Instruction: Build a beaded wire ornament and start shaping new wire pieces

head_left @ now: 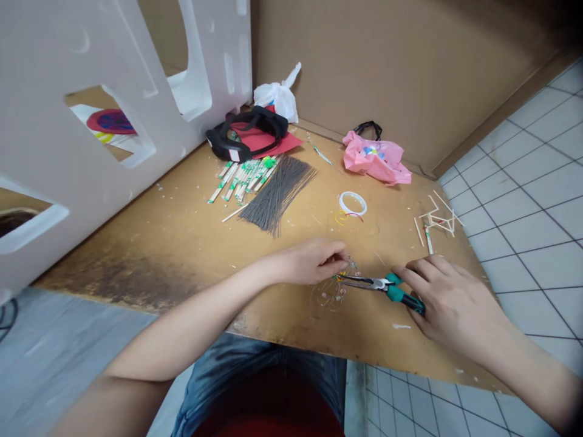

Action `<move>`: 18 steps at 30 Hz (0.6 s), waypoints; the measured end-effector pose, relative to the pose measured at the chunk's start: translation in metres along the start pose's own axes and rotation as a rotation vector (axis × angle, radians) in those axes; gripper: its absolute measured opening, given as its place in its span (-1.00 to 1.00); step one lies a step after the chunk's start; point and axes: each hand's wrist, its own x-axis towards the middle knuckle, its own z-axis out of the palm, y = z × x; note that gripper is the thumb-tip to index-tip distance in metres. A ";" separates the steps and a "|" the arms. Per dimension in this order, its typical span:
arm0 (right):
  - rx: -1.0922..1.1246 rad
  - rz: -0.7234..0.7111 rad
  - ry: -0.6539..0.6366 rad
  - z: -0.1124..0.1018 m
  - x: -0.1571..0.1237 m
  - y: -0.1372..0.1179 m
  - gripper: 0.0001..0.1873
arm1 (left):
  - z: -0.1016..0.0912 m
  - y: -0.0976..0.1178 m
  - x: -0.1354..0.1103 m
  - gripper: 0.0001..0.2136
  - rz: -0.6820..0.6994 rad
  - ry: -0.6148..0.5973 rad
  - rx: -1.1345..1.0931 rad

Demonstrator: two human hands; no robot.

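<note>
In my right hand (444, 297) is a pair of long-nose pliers (380, 285) with green and black handles. The pliers' jaws point left and reach the tips of my left fingers. My left hand (314, 261) is closed in a pinch at a tangle of thin, clear-looking wire (334, 294) with small bright bits in it. A yellow bit shows where the pliers meet the wire; the exact grip point is too small to make out. The tangle lies low over the brown tabletop (282, 309), between my hands.
Beyond my hands lie a white tape roll (353, 204), dark thin sticks (277, 194), wrapped chopsticks (243, 179) and a black headset-like strap (248, 133). A pink bag (377, 158), a white bag (277, 97) and joined wooden sticks (439, 223) lie farther out. A white plastic panel (109, 54) stands left.
</note>
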 end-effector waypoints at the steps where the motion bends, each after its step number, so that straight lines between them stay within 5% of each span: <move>1: -0.008 0.017 -0.034 0.000 -0.001 0.000 -0.79 | 0.000 0.000 0.000 -0.87 0.002 -0.002 0.017; 4: -0.039 0.067 -0.116 -0.003 -0.004 -0.002 -0.79 | 0.000 0.001 -0.001 -0.85 0.004 -0.006 0.061; 18: -0.123 0.093 -0.109 -0.014 -0.005 -0.009 -0.89 | -0.002 0.006 -0.002 -0.84 -0.015 -0.022 0.132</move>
